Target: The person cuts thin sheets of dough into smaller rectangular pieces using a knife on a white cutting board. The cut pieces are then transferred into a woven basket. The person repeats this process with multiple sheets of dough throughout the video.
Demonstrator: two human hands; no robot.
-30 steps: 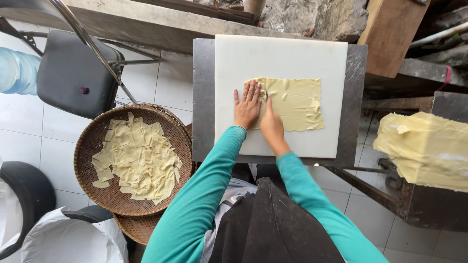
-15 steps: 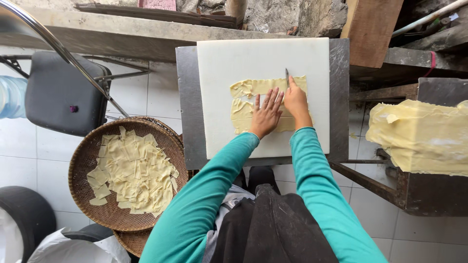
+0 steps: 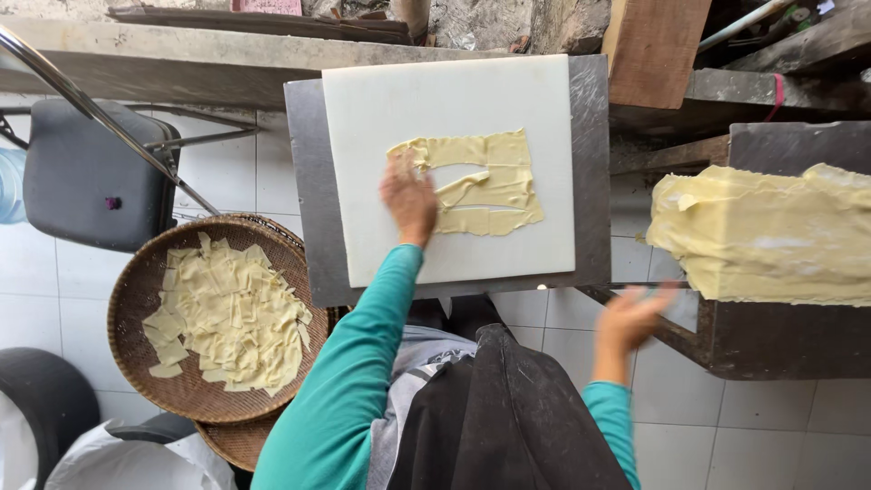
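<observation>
Pale yellow dough sheet [image 3: 481, 186], cut into three strips, on one white cutting board [image 3: 445, 100] under flat open left hand [image 3: 410, 201]; blurred right hand [image 3: 635, 313], grip indiscernible, beside one dough stack [image 3: 771, 236]; two woven trays [image 3: 181, 363], white tiled floor [image 3: 771, 436].

My left hand [image 3: 410, 200] lies flat, palm down, fingers spread and pointing away from me, teal sleeve running back to the elbow. My right hand [image 3: 632, 318] hangs lower and off to the side, blurred, fingers loosely extended.
</observation>
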